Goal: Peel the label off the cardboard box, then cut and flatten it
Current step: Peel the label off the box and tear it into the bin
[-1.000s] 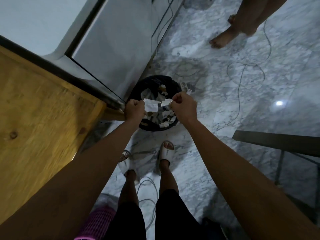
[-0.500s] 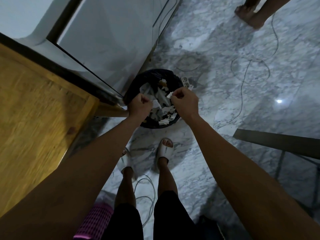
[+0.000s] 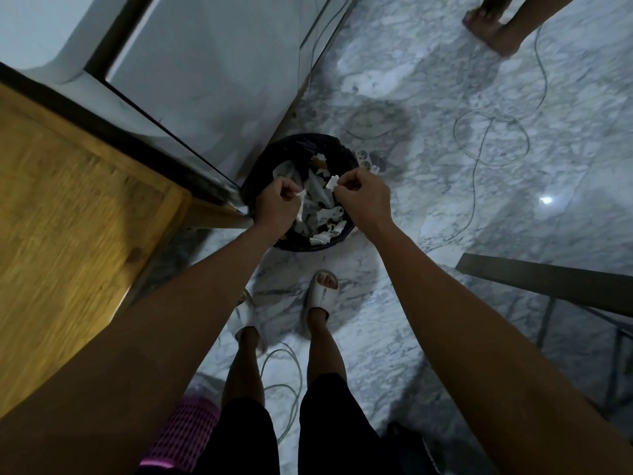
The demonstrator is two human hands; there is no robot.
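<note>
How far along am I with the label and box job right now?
Done, apparently: white label scraps already lie in the black bin. In hand: your left hand pinches a small white scrap and your right hand pinches another scrap, both over the bin. Left: dropping these in. The cardboard box is not in view, so cutting and flattening cannot be judged and looks still ahead.

Two hands, left hand (image 3: pixel 274 205) and right hand (image 3: pixel 364 200), are seen; two paper scraps (image 3: pixel 333 182) are pinched; one bin (image 3: pixel 263 173) and two sandals (image 3: pixel 322 294) are counted.
</note>
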